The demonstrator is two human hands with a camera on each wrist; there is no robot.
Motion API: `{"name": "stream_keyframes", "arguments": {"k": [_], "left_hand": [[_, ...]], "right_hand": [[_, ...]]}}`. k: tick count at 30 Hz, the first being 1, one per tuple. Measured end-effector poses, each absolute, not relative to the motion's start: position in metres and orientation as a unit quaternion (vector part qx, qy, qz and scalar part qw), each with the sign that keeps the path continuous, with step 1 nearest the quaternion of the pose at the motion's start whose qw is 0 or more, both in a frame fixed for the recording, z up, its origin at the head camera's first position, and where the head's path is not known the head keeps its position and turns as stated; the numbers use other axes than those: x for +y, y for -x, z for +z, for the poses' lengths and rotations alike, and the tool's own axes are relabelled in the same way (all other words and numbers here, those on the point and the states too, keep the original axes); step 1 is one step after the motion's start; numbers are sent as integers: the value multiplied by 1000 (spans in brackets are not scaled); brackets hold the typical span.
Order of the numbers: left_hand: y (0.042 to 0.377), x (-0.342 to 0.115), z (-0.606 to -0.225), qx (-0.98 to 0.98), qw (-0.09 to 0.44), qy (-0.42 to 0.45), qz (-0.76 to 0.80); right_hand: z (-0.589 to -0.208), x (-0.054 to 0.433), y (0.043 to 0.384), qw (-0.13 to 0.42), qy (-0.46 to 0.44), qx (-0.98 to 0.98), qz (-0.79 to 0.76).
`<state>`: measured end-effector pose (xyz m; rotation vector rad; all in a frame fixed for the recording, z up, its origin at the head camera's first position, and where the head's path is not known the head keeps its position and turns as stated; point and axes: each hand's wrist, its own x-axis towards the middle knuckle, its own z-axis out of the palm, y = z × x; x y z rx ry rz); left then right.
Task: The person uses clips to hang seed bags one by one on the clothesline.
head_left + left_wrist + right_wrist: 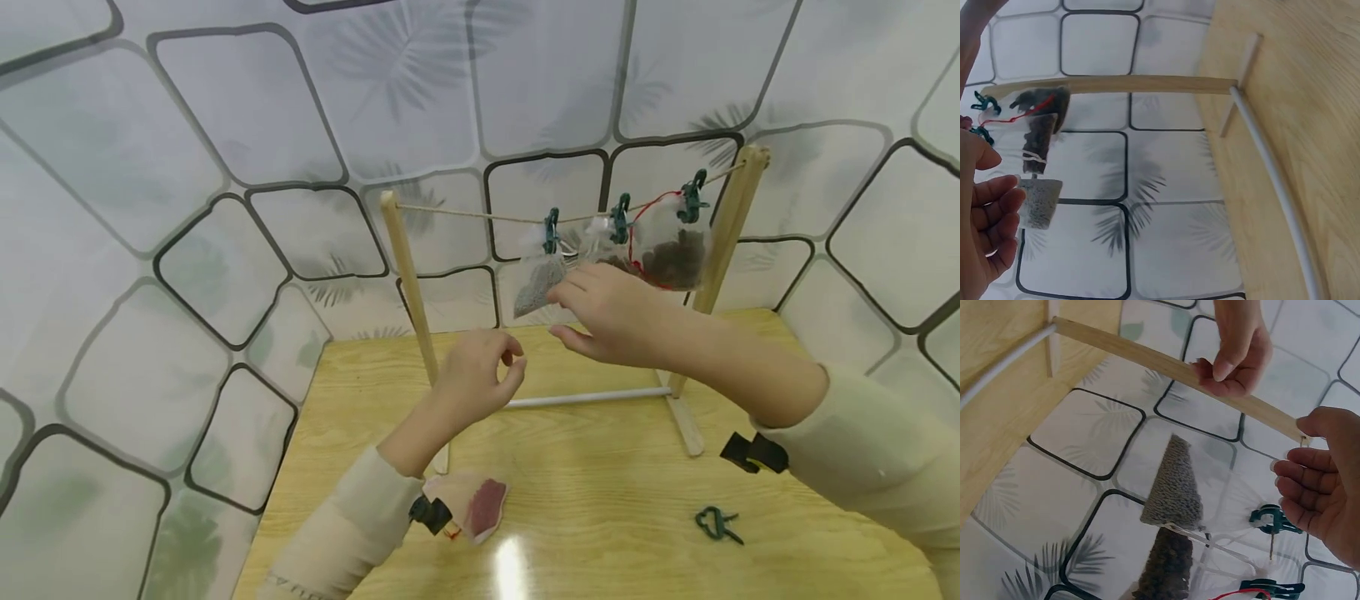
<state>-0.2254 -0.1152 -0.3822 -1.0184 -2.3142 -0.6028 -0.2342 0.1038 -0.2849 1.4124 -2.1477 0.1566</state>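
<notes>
Pale plywood makes up the bench (600, 508), and nearest the person on it lie a flat sachet with a dark reddish filling (480, 506), just beside the left sleeve, and a loose green clip (716, 524) well off to the right. Further in, the left hand (480, 372) hangs above the bench with its fingers (994, 209) loosely curled and thumb close to the forefinger, holding nothing — it sits just beside the left upright of a small wooden drying rack (408, 275). The rack's white crossbar (585, 398) runs low between its two feet. Beyond it, the right hand (603, 312) is raised to the string line (480, 215) strung between the uprights; its fingers (1300, 487) are gently bent and close together, next to a clear pouch of grey granules (536, 286), though whether they actually touch or pinch it cannot be told. That pouch hangs from the leftmost of three green clips (551, 231) on the line. To its right hang two more pouches — one partly hidden behind the hand under the middle clip (620, 218), and a fuller pouch of dark brown bits (675, 254) with a red thread, under the last clip (692, 198) near the right upright. Behind everything stands a white wall (262, 125) patterned with rounded black outlines and faint palm leaves.
</notes>
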Motion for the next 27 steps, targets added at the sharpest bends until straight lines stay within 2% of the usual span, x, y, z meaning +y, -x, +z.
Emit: {"name": "stream_keyframes", "arguments": {"k": [5, 14, 20, 27], "left_hand": [[219, -120, -394, -864, 277, 391, -157], [202, -127, -423, -888, 224, 390, -101], [190, -139, -453, -905, 176, 378, -83], [180, -155, -486, -924, 127, 352, -83]], "right_hand": [[-312, 105, 232, 326, -541, -775, 18], [-363, 119, 224, 310, -542, -781, 11], [-404, 134, 219, 315, -545, -776, 36], [-444, 150, 213, 296, -545, -783, 36]]}}
